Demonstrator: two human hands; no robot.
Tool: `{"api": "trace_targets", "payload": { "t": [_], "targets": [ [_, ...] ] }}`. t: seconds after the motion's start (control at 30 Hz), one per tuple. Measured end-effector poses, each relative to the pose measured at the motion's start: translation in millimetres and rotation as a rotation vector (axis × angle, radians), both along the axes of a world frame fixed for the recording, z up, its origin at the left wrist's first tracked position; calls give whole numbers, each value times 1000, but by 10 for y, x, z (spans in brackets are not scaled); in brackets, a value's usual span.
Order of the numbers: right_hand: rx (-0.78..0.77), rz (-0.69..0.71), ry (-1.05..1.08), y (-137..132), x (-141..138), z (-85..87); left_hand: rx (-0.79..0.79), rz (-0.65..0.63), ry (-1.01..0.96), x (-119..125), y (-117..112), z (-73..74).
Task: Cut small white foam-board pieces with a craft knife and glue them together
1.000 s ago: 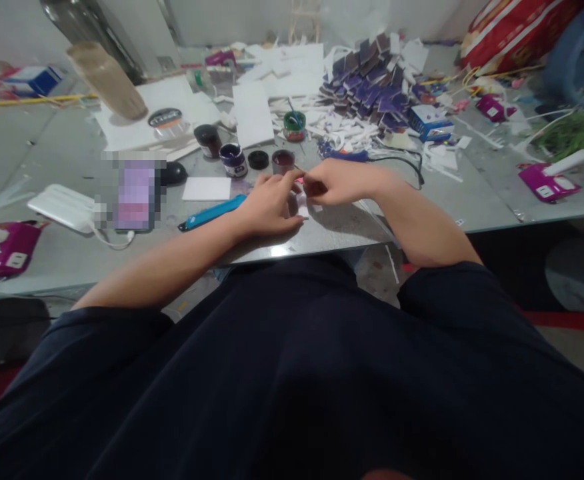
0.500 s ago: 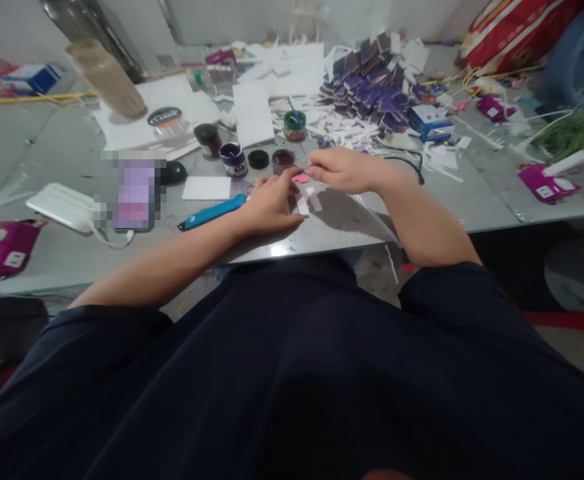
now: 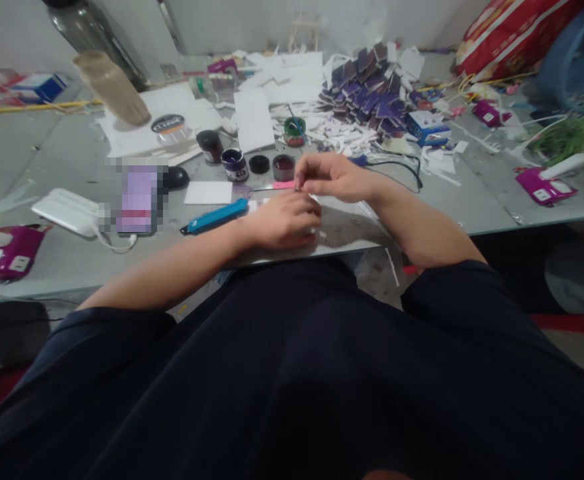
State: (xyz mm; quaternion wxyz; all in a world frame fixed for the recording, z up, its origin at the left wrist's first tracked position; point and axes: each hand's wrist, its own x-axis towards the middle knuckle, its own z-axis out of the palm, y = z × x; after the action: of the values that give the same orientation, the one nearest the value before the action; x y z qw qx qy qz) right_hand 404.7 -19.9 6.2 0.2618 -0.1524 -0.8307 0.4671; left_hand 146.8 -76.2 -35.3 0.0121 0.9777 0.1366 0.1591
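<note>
My left hand (image 3: 289, 221) rests palm down near the table's front edge, its fingers curled in. What lies under them is hidden. My right hand (image 3: 336, 177) is just beyond it, thumb and fingertips pinched around something small and dark that I cannot make out. A pink-handled tool (image 3: 285, 185) with a thin metal end lies partly behind the right fingertips. Close behind it stands an open jar of dark reddish paint (image 3: 283, 168). Left of that are a black lid (image 3: 259, 164) and an open jar of purple paint (image 3: 235, 165). A blue utility knife (image 3: 215, 217) lies by my left wrist.
A white card (image 3: 209, 193), a black mouse (image 3: 176, 177) and a blurred-out phone (image 3: 138, 199) lie leftward. Behind are a green jar with a brush (image 3: 295, 130), a heap of purple-painted pieces (image 3: 367, 90), white scraps and a small blue box (image 3: 428, 128).
My left hand has drawn nearer and its spread fingers have curled in, over the white strips. My right hand has shifted slightly left into a fingertip pinch. More of the pink-handled tool shows.
</note>
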Motion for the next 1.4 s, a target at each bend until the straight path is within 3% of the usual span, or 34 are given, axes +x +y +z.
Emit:
{"api": "trace_targets", "payload": {
  "t": [0.1,0.33,0.53,0.67,0.87,1.07,1.23,1.33,1.4],
  "targets": [
    [-40,154,44,-154,-146,-69,61,-193,91,134,-138,-48],
    [52,233,44,-179,-140,-97,71,-322,-23,177,-158,-41],
    [63,219,77,-149,-109,-71,87,-334,-106,109,-115,-32],
    [43,251,68,-167,-107,-52,153,-331,-45,87,-117,-23],
    [4,289,147,-157,-131,-80,94,-263,76,91,-94,-38],
    [-14,290,135,-168,-121,-51,56,-339,-53,59,-29,-80],
    [-4,272,141,-187,-134,-20,116,-423,-124,108,32,-159],
    [-3,241,107,-94,-93,-44,131,-406,-135,68,90,-41],
    [39,159,93,51,-23,-83,222,-343,-266,-116,157,188]
  ]
}}
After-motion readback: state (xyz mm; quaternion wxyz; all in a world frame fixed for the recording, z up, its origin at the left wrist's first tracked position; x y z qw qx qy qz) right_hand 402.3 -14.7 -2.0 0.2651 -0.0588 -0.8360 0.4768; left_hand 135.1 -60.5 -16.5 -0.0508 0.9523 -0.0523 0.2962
